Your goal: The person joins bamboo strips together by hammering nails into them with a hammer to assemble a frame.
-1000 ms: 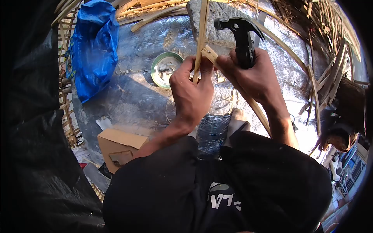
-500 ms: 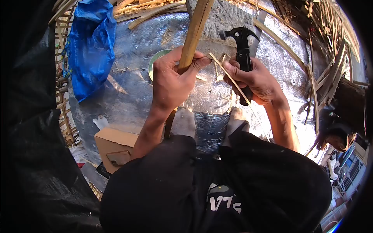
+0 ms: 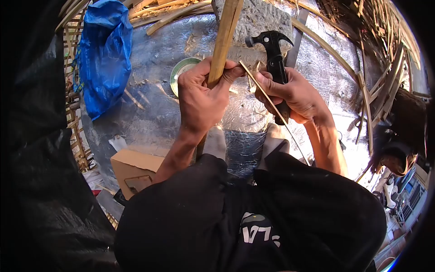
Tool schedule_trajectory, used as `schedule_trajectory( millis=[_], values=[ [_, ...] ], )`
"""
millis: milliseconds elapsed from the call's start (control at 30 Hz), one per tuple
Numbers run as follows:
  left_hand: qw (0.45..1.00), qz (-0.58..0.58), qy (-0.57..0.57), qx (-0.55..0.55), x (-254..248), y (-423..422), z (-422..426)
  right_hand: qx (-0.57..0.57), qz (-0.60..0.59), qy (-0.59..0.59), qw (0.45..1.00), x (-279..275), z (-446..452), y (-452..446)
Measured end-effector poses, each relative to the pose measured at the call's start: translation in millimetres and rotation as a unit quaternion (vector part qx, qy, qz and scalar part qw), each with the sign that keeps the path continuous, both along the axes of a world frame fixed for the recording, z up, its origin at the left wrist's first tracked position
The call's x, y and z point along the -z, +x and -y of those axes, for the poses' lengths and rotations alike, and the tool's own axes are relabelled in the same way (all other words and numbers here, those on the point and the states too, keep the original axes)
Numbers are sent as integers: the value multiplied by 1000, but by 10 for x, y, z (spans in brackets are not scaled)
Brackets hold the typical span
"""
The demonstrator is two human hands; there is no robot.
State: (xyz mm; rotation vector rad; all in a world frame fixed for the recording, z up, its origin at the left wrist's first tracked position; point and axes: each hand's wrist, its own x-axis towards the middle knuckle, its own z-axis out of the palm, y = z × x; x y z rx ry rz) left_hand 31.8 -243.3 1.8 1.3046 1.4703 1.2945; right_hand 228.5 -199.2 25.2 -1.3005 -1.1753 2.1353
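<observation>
My left hand (image 3: 202, 97) is wrapped round a long wooden strip (image 3: 224, 38) that slants up past the concrete block. Its thumb and forefinger pinch together near the top end of a thin bamboo stick (image 3: 264, 92); whether something small sits in that pinch I cannot make out. My right hand (image 3: 292, 94) is closed round the handle of a black claw hammer (image 3: 273, 56), its head pointing away from me. The thin stick runs along the right thumb and down toward my right knee.
A grey concrete block (image 3: 260, 22) lies ahead on a silvery foil sheet (image 3: 154, 104). A green-rimmed bowl (image 3: 174, 80) is behind my left hand. To the left are a blue plastic bag (image 3: 106, 59) and a cardboard box (image 3: 136, 161). Split bamboo strips (image 3: 366, 113) lie at right.
The hammer and my right hand have shifted slightly left. The thin stick's top end has moved left, closer to the left fingertips. Both hands keep their grip.
</observation>
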Motion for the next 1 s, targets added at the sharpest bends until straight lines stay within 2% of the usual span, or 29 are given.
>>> schedule_trajectory(
  millis=[67,167,233,300,400,533,600,633,800,867,933,1000],
  values=[
    [1000,18,-11,14,14,-38,-29,9,-38,-32,999,-6,4,5],
    [996,62,-50,44,52,-81,-36,25,4,-19,999,-20,6,-45],
    [991,87,-76,61,40,-75,-51,90,68,45,993,18,15,-76],
    [977,143,-148,57,-40,-23,-50,97,75,66,990,-25,-47,-38],
    [963,210,-158,67,-136,43,-83,99,83,89,988,-41,-87,-18],
    [955,213,-190,82,-182,183,-118,120,67,97,986,-24,-29,-90],
    [940,259,-202,88,-161,170,-118,87,136,112,981,-64,9,-96],
    [936,270,-206,94,-165,161,-115,78,168,172,967,-52,26,-74],
    [946,267,-158,95,-157,106,-112,78,218,283,931,-23,-45,-1],
    [948,267,-140,105,-141,94,-99,74,272,430,858,-8,-79,2],
    [950,252,-148,109,-114,83,-106,100,250,418,868,-1,-81,-49],
    [954,238,-148,103,-124,66,-101,150,224,482,834,30,-81,-87]
  ],
)
